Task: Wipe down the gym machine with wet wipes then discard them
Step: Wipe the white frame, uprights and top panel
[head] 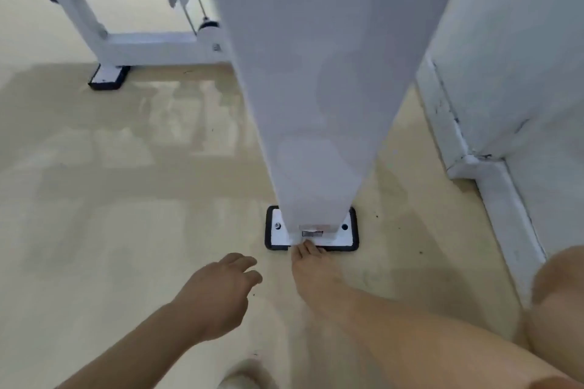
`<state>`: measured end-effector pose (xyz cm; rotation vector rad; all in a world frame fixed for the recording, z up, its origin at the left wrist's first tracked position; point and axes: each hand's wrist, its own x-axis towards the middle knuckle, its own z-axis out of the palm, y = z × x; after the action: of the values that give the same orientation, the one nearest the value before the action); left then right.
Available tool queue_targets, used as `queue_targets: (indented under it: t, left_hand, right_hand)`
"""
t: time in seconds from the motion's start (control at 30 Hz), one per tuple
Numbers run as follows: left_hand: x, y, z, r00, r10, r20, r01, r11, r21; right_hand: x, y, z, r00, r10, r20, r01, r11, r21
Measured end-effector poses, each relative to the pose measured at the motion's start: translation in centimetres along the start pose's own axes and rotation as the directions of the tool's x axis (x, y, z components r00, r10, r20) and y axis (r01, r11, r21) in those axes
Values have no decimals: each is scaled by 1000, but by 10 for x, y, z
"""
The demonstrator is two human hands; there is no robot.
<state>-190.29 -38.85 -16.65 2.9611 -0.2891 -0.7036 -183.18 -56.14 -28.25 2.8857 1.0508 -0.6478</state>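
The gym machine's white upright post [316,88] runs down to a white base plate [346,235] with a black rim, bolted to the floor. My right hand [311,265] reaches to the foot of the post, its fingers stretched out and their tips pressing on the plate's front edge. A small bit of white wet wipe [295,241] shows under those fingertips and covers part of the black rim. My left hand [218,290] hovers over the floor left of the plate, fingers loosely curled, holding nothing.
A white wall and skirting board [493,186] run close along the right of the post. My bent knee [556,287] is at the right edge. Another white frame leg with a footplate [109,76] and a cable pulley [207,25] stands at the back left. Beige floor lies between.
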Motion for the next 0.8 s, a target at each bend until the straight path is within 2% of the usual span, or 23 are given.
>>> queue_targets:
  t: [0.07,0.2,0.3,0.37,0.47,0.53,0.63,0.7,0.8]
  left_hand:
    - [-4,1,19,995,-76,61,83,990,-115]
    - [-3,-6,62,987,-148,57,158,943,-292]
    - [8,-4,87,980,-199,-7,176,885,-430]
    - [15,-5,96,966,-248,-66,184,848,-497]
    - [31,-8,95,942,-294,-161,156,809,-567]
    - [46,-10,94,926,-314,-208,133,790,-599]
    - [69,-8,103,941,-233,-245,72,846,-528]
    - [81,-8,107,959,-152,-239,55,928,-369]
    - [99,-9,100,938,-95,-333,37,983,-177]
  right_hand:
    - [8,-5,-5,993,-103,60,106,993,-42]
    - [26,-30,-2,973,-201,114,216,967,-137]
    - [41,-35,-4,994,-75,83,78,996,-36]
    - [47,-38,-4,998,-36,43,37,999,-5]
    - [44,-48,-3,996,52,70,-53,999,0]
    - [38,-48,-3,1000,-15,-8,15,1000,-11]
    - [26,-27,3,990,-115,-76,108,991,-82]
    - [15,-14,3,990,-142,-10,139,981,-135]
    - [0,7,1,989,-146,-7,142,970,-196]
